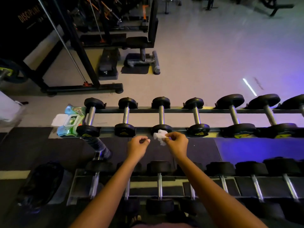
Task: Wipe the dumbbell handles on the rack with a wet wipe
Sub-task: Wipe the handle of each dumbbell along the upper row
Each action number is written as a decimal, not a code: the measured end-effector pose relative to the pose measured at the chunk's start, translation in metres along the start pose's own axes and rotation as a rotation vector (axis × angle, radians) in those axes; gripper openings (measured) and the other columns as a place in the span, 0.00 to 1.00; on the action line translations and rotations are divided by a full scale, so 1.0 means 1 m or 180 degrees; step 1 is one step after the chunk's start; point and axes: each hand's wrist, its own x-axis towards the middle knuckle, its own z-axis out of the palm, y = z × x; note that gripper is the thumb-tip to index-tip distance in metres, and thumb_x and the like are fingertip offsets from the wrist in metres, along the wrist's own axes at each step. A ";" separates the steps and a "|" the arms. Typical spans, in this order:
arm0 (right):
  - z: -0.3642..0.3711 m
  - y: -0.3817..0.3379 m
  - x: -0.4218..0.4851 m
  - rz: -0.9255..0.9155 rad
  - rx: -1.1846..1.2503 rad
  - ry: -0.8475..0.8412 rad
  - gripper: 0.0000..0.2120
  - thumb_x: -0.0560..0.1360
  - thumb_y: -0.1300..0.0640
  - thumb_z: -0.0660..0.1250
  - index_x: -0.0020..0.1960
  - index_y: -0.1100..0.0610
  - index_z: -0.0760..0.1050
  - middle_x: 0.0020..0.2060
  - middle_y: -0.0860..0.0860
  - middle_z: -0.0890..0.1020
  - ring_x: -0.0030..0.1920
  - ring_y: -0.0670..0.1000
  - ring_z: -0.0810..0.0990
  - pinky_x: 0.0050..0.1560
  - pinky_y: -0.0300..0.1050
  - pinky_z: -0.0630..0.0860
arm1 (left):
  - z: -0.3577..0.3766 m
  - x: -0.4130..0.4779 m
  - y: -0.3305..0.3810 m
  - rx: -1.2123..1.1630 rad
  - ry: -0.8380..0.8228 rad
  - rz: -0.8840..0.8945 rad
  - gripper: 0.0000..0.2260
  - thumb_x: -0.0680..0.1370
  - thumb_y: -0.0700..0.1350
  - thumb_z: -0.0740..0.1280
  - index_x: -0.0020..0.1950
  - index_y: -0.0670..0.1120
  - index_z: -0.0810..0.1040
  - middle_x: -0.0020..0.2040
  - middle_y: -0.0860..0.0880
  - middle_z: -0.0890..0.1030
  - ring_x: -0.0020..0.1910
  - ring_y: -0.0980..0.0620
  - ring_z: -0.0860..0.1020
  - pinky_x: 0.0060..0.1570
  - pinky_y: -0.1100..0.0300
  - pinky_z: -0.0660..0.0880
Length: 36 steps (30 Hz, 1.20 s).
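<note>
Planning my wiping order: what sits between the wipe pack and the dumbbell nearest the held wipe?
Two dumbbells, per the head view: the first dumbbell beside the wipe pack, then the second dumbbell. The right hand pinches the wipe before the third dumbbell.

Ahead of me the pale gym floor (213,55) glows violet at right; a black cable machine (82,51) and padded bench (136,42) stand left, dark rubber matting (65,150) nearer.
</note>
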 end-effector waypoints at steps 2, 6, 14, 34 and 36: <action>-0.022 0.006 0.016 -0.0068 -0.0044 -0.0089 0.05 0.71 0.62 0.74 0.47 0.58 0.83 0.41 0.51 0.84 0.43 0.46 0.83 0.44 0.35 0.79 | 0.020 0.002 0.010 -0.0049 0.0059 -0.0109 0.11 0.77 0.44 0.69 0.58 0.43 0.81 0.53 0.47 0.81 0.52 0.52 0.78 0.49 0.63 0.70; -0.056 0.017 0.043 -0.0102 -0.0229 -0.0425 0.05 0.72 0.64 0.72 0.48 0.59 0.82 0.43 0.51 0.84 0.46 0.46 0.82 0.49 0.38 0.79 | 0.050 0.001 0.028 -0.0129 0.0265 -0.0299 0.10 0.76 0.43 0.70 0.56 0.42 0.81 0.51 0.47 0.81 0.48 0.54 0.76 0.48 0.63 0.69; -0.059 0.015 0.076 -0.0172 -0.0297 -0.0754 0.06 0.72 0.65 0.72 0.49 0.61 0.82 0.43 0.51 0.82 0.42 0.42 0.78 0.44 0.32 0.76 | 0.063 0.011 0.042 -0.0108 0.0601 -0.0555 0.10 0.75 0.43 0.71 0.55 0.42 0.82 0.51 0.46 0.83 0.51 0.50 0.79 0.52 0.59 0.73; 0.022 0.012 0.158 0.0145 -0.0682 -0.0796 0.06 0.72 0.67 0.69 0.46 0.59 0.79 0.45 0.55 0.82 0.45 0.49 0.79 0.50 0.51 0.81 | 0.084 0.110 0.033 0.0247 0.0256 -0.0505 0.10 0.76 0.42 0.69 0.56 0.41 0.82 0.52 0.43 0.83 0.49 0.52 0.78 0.43 0.71 0.67; 0.031 0.017 0.164 0.0182 -0.0820 -0.0848 0.06 0.71 0.67 0.69 0.46 0.60 0.80 0.44 0.55 0.82 0.44 0.51 0.80 0.49 0.51 0.81 | 0.086 0.120 0.030 0.0265 0.0224 -0.0555 0.10 0.76 0.42 0.70 0.55 0.40 0.82 0.51 0.43 0.83 0.49 0.50 0.79 0.43 0.69 0.67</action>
